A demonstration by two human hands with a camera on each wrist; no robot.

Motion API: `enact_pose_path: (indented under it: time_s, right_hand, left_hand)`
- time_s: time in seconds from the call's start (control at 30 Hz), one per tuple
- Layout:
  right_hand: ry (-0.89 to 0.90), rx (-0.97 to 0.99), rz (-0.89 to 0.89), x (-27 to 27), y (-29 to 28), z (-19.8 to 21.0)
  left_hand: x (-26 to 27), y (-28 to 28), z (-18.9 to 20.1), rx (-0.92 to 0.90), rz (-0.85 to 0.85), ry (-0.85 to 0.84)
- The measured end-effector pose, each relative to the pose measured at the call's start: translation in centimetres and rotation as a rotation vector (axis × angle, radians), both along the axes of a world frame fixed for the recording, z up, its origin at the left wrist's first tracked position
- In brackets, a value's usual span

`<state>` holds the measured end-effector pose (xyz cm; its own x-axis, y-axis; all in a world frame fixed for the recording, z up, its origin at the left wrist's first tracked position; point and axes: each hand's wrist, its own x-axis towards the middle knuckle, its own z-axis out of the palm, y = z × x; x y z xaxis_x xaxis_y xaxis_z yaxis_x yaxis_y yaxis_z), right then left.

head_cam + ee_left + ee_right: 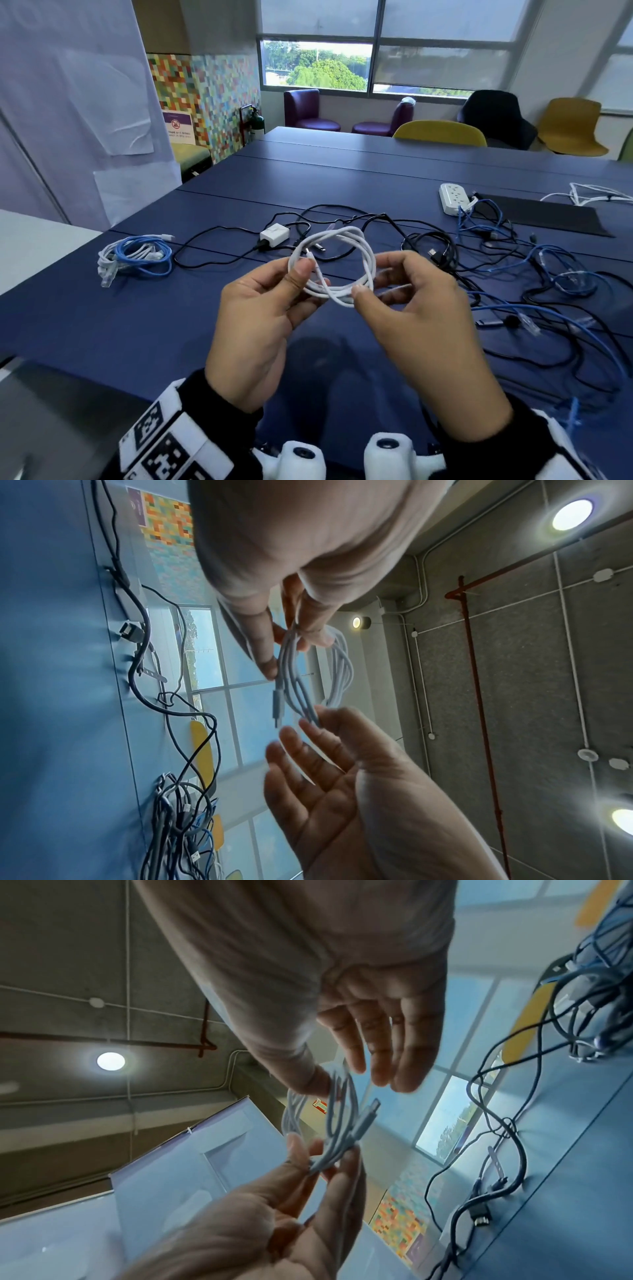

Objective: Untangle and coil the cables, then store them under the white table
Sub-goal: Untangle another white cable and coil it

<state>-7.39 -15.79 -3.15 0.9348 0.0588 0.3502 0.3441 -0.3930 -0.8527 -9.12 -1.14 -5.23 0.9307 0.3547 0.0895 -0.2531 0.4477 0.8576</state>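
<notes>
A white cable (337, 240) wound into a loose coil hangs above the blue table (137, 325), held between both hands. My left hand (308, 274) pinches the coil's left side between thumb and fingers. My right hand (366, 287) pinches its lower right side with thumb and index, the other fingers straight. In the left wrist view the left hand (291, 642) grips the white cable (339, 664), whose plug end (277, 704) hangs free. In the right wrist view the right hand (329, 1077) holds the white cable (291, 1110) at its top.
A coiled blue and white bundle (137, 257) lies at the left. Black cables with a white adapter (274, 234) run across the middle. Tangled blue and black cables (548, 274) cover the right, near a power strip (454, 198). A white table (34, 240) stands left.
</notes>
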Motion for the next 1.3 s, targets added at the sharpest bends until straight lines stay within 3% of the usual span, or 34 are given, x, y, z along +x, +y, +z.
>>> enact_pose_path:
  time_s: [0.13,0.27,0.37,0.47,0.6,0.7,0.83,0.93,1.07,1.3]
  right_hand:
    - [0.007,-0.096,-0.041,-0.2,-0.1,0.0]
    - [0.242,0.053,0.112,-0.1,-0.9,0.9]
    - [0.349,0.048,0.246,0.2,-1.8,1.7]
    - [0.346,0.018,0.256,0.4,-1.7,1.3]
    - [0.210,0.078,0.111,0.5,-0.4,-0.4]
    - [0.124,0.279,0.020,0.8,0.2,-1.2]
    - [0.266,0.720,0.080,0.8,0.7,-1.2]
    - [0.362,0.866,0.130,0.8,0.8,-1.0]
    - [0.364,0.839,0.175,0.9,1.1,-0.9]
    - [0.294,0.614,0.083,1.2,1.4,-1.2]
  left_hand:
    - [0.2,0.1,0.0,0.016,0.132,-0.040]
    - [0.5,0.4,0.1,0.063,0.241,-0.043]
    - [0.5,0.6,0.2,0.089,0.276,-0.043]
    - [0.4,0.7,0.1,0.113,0.291,-0.033]
    - [0.2,0.1,0.0,-0.026,0.172,0.037]
    - [-0.2,-0.7,-0.1,-0.151,0.063,0.087]
    - [-0.4,-1.3,0.0,-0.302,-0.046,0.126]
    - [-0.6,-1.8,0.2,-0.333,-0.082,0.140]
    - [-0.8,-2.3,0.2,-0.335,-0.138,0.153]
    - [-1.0,-2.3,0.0,-0.380,-0.142,0.167]
